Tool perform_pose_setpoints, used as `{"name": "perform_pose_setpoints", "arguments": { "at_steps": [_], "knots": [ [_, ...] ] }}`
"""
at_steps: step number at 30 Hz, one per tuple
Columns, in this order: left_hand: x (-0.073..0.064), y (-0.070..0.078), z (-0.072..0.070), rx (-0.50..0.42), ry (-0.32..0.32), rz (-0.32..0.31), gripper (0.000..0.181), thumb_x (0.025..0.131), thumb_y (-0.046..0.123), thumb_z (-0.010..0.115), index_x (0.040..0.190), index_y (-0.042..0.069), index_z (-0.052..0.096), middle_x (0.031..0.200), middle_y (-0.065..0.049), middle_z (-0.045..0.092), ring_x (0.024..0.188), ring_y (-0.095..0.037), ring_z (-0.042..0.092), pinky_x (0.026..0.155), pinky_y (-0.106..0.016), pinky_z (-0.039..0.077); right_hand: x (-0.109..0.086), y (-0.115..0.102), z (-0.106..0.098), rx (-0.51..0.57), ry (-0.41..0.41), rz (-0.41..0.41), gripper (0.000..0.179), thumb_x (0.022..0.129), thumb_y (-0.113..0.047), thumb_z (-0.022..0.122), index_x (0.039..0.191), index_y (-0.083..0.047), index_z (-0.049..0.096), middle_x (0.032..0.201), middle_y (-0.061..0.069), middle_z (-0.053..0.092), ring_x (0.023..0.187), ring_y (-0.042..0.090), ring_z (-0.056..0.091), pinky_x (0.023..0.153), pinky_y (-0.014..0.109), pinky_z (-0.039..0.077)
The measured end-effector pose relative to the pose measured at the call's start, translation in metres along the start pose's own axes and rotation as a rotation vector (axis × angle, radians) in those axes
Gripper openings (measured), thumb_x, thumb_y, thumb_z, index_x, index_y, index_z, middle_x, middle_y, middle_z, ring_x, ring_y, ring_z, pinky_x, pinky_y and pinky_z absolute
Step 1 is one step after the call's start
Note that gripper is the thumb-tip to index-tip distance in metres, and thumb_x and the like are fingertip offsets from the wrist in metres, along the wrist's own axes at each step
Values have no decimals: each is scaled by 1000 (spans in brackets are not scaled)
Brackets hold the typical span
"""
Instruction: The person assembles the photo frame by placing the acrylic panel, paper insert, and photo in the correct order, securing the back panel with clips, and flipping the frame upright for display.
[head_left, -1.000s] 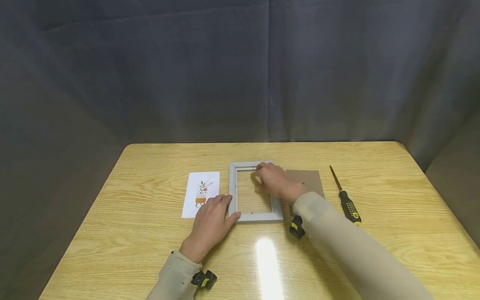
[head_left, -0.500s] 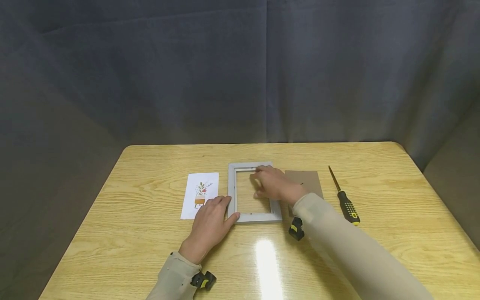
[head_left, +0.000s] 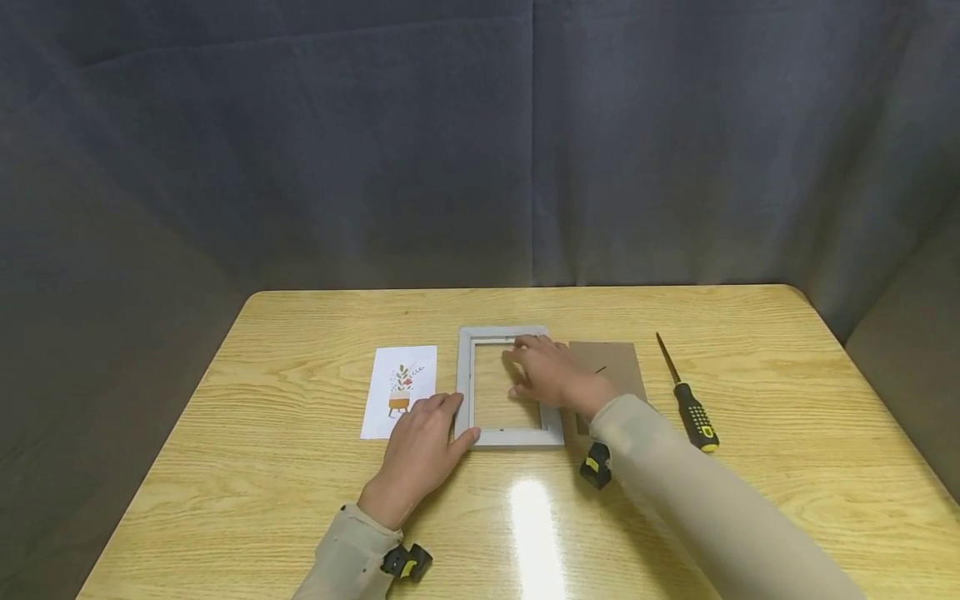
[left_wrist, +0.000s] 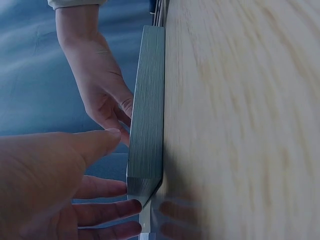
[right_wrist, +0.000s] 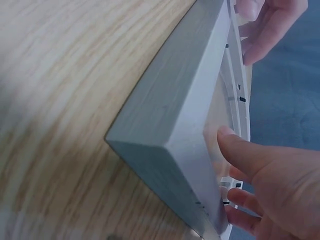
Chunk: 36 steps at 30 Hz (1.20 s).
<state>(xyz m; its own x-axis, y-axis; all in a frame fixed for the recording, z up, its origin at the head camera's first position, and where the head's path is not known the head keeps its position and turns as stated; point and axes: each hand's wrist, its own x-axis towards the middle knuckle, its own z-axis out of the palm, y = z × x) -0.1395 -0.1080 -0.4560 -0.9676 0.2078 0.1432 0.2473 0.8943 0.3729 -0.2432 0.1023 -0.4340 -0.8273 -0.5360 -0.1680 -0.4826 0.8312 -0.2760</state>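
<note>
A pale grey picture frame (head_left: 464, 367) lies flat on the wooden table, its inside bare down to the wood. My left hand (head_left: 420, 446) rests at its near left corner, with thumb and fingers fairly straight against the side, as the left wrist view also shows. Over the far right part of the opening is my right hand (head_left: 551, 372). In the right wrist view, its thumb (right_wrist: 240, 150) reaches over the opening and its fingers touch the far rail near a small dark tab (right_wrist: 238, 185). No held object shows in either hand.
Left of the frame lies a white print (head_left: 382, 375) of a potted plant. To the right, partly under the right forearm, lies a brown backing board (head_left: 618, 360). A black and yellow screwdriver (head_left: 695, 417) lies further right. Dark curtains (head_left: 390, 167) stand behind the table (head_left: 262, 433).
My right hand has shifted only slightly over the far right part of the frame. The left hand keeps its place at the near left corner.
</note>
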Motion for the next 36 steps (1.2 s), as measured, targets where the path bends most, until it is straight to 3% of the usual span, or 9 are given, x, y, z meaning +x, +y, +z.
{"name": "perform_pose_setpoints", "arguments": {
  "at_steps": [18,24,36],
  "knots": [
    [0,2,-1,-2,3,13,54,92,40,73,129,1,65,128,-18,68,114,-36,66,93,-51,54,-5,2,1,26,31,-13,65,90,-34,76,146,-8,53,156,20,43,143,43,42,113,67,35],
    [0,2,-1,-2,8,21,53,92,40,73,129,1,66,128,-18,68,115,-36,66,94,-51,54,-6,4,-1,80,41,-17,60,95,-37,70,144,-6,54,156,21,44,144,42,42,116,62,34],
    [-1,1,-6,-18,36,28,52,93,39,73,130,3,65,130,-17,68,119,-36,64,99,-51,52,-20,-8,-9,182,240,-65,46,99,-29,65,138,-4,60,143,18,58,136,37,52,119,53,35]
  ]
}}
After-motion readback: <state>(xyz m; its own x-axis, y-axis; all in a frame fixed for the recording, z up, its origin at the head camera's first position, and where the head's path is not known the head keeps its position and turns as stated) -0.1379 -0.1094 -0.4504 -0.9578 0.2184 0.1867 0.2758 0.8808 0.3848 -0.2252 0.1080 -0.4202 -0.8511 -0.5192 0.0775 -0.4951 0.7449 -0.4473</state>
